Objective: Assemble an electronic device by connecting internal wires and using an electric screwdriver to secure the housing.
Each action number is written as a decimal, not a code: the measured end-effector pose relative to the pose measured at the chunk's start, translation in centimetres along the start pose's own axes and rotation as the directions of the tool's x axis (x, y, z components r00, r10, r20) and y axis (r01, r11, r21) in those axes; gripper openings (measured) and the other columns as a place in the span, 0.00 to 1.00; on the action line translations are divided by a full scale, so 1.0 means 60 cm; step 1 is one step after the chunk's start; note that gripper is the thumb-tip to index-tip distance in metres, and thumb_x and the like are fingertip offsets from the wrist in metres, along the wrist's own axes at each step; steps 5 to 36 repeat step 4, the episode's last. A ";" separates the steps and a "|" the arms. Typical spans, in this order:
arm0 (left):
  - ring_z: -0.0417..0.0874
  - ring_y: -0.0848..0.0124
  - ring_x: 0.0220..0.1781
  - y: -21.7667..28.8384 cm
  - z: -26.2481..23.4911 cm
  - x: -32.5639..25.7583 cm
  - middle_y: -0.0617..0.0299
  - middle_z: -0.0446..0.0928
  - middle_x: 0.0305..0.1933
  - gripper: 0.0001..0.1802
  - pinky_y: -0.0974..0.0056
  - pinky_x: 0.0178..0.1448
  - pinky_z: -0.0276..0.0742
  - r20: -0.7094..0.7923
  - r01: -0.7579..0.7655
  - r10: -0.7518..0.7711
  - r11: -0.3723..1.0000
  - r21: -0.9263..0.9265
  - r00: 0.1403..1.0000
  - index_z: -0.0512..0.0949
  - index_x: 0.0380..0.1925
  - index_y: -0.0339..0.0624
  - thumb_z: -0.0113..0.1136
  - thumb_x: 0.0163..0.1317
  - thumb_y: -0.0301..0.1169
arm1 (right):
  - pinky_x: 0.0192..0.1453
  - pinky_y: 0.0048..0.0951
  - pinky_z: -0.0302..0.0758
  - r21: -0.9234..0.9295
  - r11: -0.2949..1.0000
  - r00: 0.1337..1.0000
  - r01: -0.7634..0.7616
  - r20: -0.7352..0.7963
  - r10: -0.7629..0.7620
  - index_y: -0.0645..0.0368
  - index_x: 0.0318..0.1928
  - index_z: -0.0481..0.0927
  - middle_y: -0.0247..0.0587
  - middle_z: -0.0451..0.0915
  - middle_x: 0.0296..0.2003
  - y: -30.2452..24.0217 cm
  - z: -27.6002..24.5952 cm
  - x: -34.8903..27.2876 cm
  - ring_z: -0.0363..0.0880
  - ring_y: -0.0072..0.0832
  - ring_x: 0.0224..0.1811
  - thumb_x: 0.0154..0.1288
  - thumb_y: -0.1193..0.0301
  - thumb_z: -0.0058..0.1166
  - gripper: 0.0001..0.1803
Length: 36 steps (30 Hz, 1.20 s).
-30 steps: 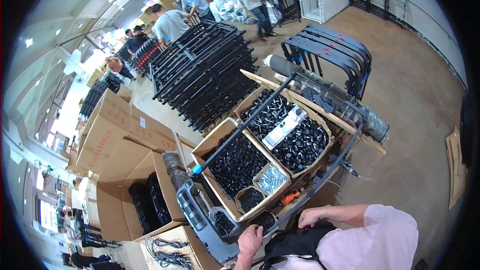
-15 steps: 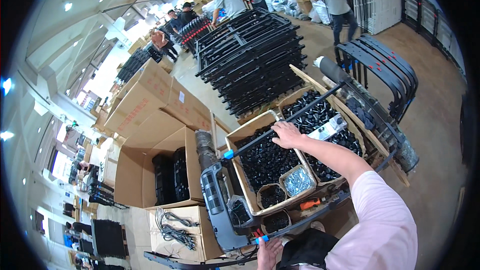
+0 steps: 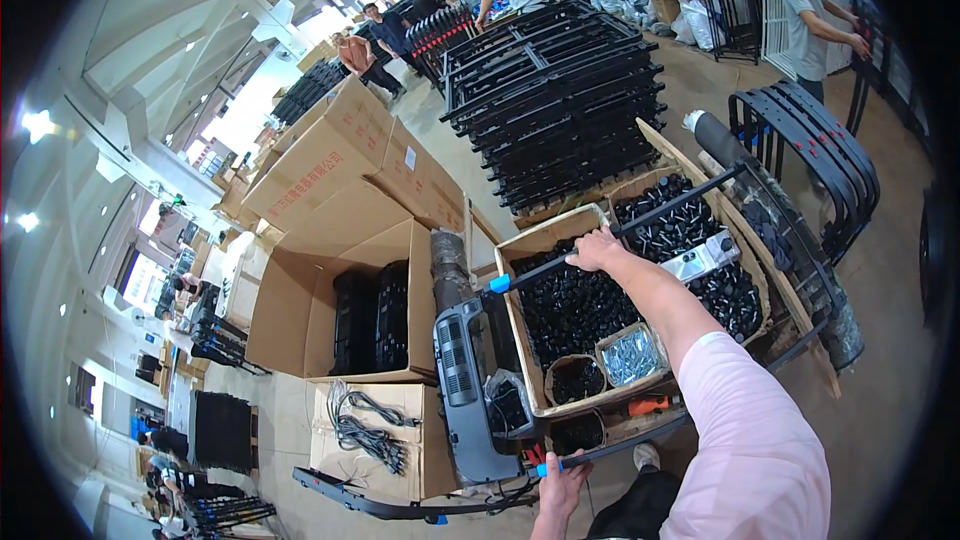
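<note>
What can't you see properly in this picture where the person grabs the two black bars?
- Left hand: the lower edge of the head view cuts off its wrist.
- Right hand: its fingers curl round the upper black bar, hiding the fingertips.
- Small black parts in the cardboard box: too small to tell their kind.
- Lower black bar: partly behind the pink sleeve.
</note>
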<state>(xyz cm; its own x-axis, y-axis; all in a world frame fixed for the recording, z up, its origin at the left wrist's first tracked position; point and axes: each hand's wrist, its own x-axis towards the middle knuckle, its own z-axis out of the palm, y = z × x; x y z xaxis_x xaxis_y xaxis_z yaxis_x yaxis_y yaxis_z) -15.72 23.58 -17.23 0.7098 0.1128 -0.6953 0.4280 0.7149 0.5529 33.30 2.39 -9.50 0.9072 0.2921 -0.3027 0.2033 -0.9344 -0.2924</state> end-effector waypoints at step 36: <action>0.76 0.37 0.73 -0.027 -0.021 -0.006 0.33 0.76 0.69 0.32 0.29 0.74 0.73 0.008 -0.033 0.033 0.998 -0.053 0.999 0.65 0.69 0.41 0.53 0.80 0.55 | 0.84 0.54 0.53 -0.008 1.000 0.997 0.011 -0.083 -0.012 0.52 0.65 0.83 0.53 0.81 0.67 0.017 0.007 -0.017 0.72 0.49 0.75 0.72 0.36 0.53 0.37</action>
